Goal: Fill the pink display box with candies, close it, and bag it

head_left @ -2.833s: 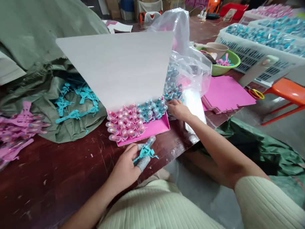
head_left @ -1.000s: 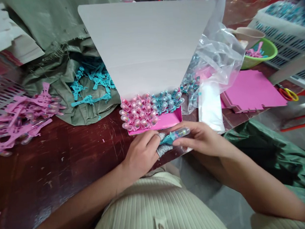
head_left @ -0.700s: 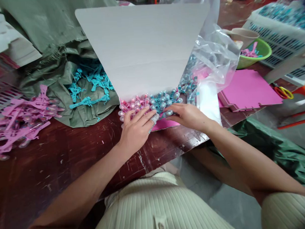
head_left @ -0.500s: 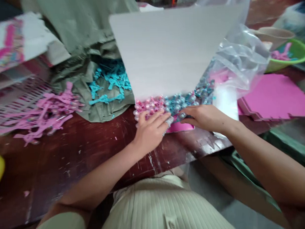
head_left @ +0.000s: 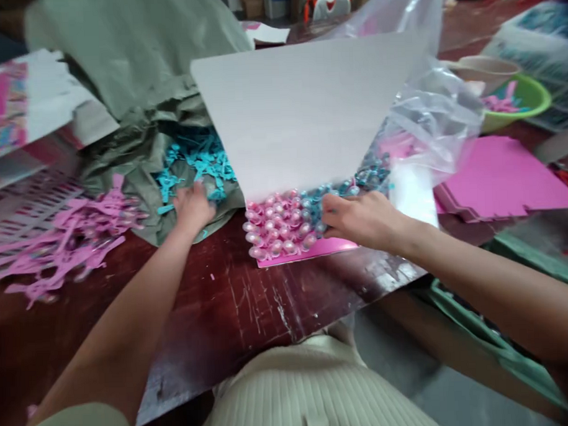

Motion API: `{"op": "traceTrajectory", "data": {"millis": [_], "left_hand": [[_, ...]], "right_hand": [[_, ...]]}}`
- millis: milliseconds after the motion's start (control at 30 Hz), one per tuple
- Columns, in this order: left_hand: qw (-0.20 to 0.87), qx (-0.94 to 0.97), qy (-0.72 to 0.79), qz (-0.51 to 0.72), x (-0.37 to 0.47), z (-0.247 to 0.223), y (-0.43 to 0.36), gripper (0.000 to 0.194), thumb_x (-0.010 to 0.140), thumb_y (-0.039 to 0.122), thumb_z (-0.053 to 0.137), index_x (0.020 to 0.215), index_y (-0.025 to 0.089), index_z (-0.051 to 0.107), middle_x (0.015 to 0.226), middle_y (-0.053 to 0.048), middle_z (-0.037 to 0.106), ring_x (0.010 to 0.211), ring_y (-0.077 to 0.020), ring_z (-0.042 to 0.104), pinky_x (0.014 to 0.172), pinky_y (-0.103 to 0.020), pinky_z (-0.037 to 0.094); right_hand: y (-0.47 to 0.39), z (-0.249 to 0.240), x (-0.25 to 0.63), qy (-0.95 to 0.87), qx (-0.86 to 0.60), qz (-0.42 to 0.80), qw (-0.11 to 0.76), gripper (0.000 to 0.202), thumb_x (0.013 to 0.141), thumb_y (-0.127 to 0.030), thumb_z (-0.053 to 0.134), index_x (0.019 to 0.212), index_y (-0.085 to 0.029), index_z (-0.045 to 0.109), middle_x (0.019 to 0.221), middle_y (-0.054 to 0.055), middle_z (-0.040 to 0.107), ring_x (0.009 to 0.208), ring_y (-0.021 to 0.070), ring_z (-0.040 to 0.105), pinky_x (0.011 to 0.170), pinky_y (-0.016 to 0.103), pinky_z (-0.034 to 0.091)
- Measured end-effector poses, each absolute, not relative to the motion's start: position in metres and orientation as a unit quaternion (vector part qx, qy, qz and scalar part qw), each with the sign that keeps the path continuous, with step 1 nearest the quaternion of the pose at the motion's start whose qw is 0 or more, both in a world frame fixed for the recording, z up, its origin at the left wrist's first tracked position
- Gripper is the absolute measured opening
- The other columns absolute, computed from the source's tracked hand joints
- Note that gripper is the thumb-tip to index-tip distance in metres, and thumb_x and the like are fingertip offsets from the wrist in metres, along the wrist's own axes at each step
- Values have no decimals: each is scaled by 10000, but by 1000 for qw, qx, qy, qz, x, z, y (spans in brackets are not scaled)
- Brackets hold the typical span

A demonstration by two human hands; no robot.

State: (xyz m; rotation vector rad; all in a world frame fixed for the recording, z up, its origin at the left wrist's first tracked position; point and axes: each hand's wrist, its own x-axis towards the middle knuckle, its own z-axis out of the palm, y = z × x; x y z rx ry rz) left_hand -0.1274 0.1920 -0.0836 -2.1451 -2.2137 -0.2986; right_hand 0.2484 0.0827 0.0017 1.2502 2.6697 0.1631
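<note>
My left hand (head_left: 194, 207) reaches over a heap of turquoise plastic pieces (head_left: 207, 156) on a grey-green bag; its fingers look spread and bent down, a little blurred, with nothing visible in them. My right hand (head_left: 363, 216) is at an open box with a raised white lid (head_left: 303, 113). Its fingers are curled together on the blue pieces with clear, bead-like tops (head_left: 314, 206); the fingertips hide the exact piece. Rows of pink pieces with the same shiny tops (head_left: 277, 225) fill the left of the box, above its pink front edge (head_left: 308, 254).
Pink plastic pieces (head_left: 75, 236) lie heaped at the left beside a printed carton (head_left: 42, 100). To the right are a clear plastic bag (head_left: 439, 117), stacked pink sheets (head_left: 506, 177) and a green bowl (head_left: 536, 101) of pieces. The table edge (head_left: 251, 354) is close to my body.
My left hand has left the pink pieces in the box and moved left to the turquoise heap. My right hand stays at the box's blue rows, shifted slightly left.
</note>
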Motion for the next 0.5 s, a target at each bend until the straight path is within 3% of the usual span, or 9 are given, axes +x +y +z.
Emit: {"op": "traceTrajectory", "data": {"millis": [167, 300, 400, 500], "left_hand": [[27, -736, -671, -86, -130, -100, 203, 395, 963, 367, 398, 1143, 72, 590, 1074, -116, 698, 1158, -281, 556, 968, -423, 394], [66, -749, -650, -110, -129, -81, 193, 229, 870, 283, 476, 1005, 142, 595, 994, -106, 681, 945, -268, 573, 857, -407, 423], [86, -722, -671, -146, -139, -54, 177, 48, 811, 239, 488, 828, 197, 502, 855, -81, 610, 822, -252, 530, 750, -376, 407], [4, -681, -711, -175, -151, -24, 141, 169, 889, 376, 471, 807, 229, 450, 724, -1, 504, 735, -201, 480, 665, -309, 362]], "right_hand": [[85, -9, 240, 919, 386, 47, 69, 200, 1017, -232, 508, 931, -201, 686, 1081, 80, 650, 704, 132, 584, 523, 317, 167], [77, -17, 243, 921, 388, 42, 18, 176, 1014, -238, 536, 964, -203, 700, 1141, 69, 663, 735, 138, 615, 513, 307, 224], [79, -20, 271, 896, 426, 0, -128, 261, 1016, -440, 559, 1135, -246, 687, 1265, 62, 652, 884, 154, 662, 555, 272, 369], [95, -28, 316, 787, 554, -26, -270, 330, 1036, -481, 492, 1173, -232, 661, 1231, 83, 670, 962, 173, 668, 695, 280, 491]]}}
